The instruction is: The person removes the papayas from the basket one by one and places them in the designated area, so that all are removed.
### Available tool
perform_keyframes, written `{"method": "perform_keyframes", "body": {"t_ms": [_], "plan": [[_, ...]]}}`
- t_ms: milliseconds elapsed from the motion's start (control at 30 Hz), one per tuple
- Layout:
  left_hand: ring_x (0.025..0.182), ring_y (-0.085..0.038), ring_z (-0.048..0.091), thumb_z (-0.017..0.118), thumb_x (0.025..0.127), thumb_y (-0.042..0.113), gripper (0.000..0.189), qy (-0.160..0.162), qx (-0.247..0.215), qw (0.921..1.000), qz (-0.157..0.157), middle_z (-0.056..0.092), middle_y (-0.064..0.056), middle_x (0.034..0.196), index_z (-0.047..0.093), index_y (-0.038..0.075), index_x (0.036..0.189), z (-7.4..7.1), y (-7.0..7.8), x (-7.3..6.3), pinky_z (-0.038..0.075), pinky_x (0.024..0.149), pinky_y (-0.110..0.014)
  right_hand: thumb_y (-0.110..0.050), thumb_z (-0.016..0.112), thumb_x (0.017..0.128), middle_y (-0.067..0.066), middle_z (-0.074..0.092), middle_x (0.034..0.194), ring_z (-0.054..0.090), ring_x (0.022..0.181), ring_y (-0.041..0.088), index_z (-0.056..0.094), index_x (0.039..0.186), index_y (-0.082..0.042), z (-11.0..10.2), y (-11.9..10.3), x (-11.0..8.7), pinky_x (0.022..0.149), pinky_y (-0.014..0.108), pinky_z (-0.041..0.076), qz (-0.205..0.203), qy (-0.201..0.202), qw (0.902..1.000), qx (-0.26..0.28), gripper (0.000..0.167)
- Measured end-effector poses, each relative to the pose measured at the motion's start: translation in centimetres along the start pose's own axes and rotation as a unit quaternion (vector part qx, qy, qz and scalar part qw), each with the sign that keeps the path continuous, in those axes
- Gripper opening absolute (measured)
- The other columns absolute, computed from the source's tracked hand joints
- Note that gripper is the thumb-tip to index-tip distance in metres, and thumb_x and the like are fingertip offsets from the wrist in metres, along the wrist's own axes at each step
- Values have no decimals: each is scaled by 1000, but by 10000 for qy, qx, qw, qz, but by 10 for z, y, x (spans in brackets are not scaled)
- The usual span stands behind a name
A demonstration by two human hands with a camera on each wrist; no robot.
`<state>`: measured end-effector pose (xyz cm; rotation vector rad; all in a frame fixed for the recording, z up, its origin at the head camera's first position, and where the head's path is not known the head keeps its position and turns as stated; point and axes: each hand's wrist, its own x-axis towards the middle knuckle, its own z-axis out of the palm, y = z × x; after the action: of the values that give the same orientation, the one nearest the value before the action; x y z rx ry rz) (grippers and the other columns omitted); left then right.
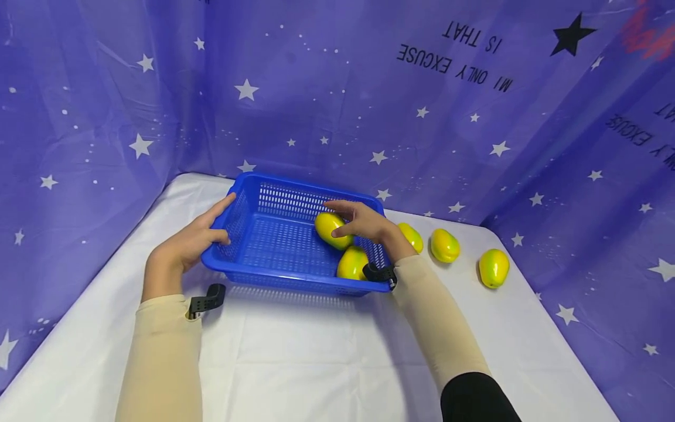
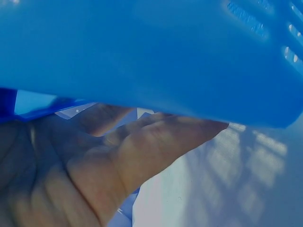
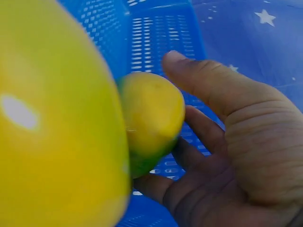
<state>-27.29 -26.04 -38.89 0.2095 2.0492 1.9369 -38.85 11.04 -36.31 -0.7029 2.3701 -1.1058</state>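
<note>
A blue plastic basket (image 1: 285,275) with slotted walls holds two yellow-green mangoes at its right end. My left hand (image 1: 192,240) grips the basket's left end, thumb at the rim. In the left wrist view, the fingers (image 2: 156,142) run below the blue wall. My right hand (image 1: 364,221) reaches in over the right end, spread around the farther mango (image 1: 328,230). In the right wrist view, the thumb (image 3: 203,80) stands apart from that mango (image 3: 151,118), whose body covers some fingertips. The nearer mango (image 1: 352,262) lies by the right wrist and looms large in the right wrist view.
Three more mangoes lie on the white cloth right of the basket: one (image 1: 410,237) partly behind the right wrist, one (image 1: 445,245) beyond it, and one (image 1: 494,268) near the table's right edge. A purple starred curtain (image 1: 316,88) hangs behind and along both sides.
</note>
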Motion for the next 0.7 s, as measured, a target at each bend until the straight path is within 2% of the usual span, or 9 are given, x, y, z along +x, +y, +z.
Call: {"method": "perform_keyframes", "body": {"t_ms": [133,333,567,700], "plan": [[114,-44,43,46,81,-4,98,24,105,9999,29,-5,-16,157,3,43,155,-2,0,-1,56,74,-39,-13,78,82,-3,48,143,44,129,19,51,143,-18,2,1,2,106,38,39,100,-7,9999,-21,68],[118,-44,37,46,82,-4,98,-29,151,9999,49,-9,-14,158,3,43,155,1,0,0,56,72,-38,-15,77,82,-6,50,141,46,125,18,59,136,-20,1,3,2,106,38,39,37,-98,9999,-126,57],[104,-43,50,46,83,-3,97,-29,211,9998,7,-4,-18,157,1,44,155,2,1,-2,56,71,-39,-14,78,81,-9,53,136,49,122,15,61,134,-25,2,3,1,106,37,39,-45,-81,9989,-463,57],[106,-42,50,45,82,-5,97,-81,82,9999,19,1,-22,154,1,43,155,4,1,-1,56,75,-42,-15,78,81,-11,55,133,49,121,13,61,133,-25,1,3,-2,106,36,39,-59,-31,9987,-508,56]]}}
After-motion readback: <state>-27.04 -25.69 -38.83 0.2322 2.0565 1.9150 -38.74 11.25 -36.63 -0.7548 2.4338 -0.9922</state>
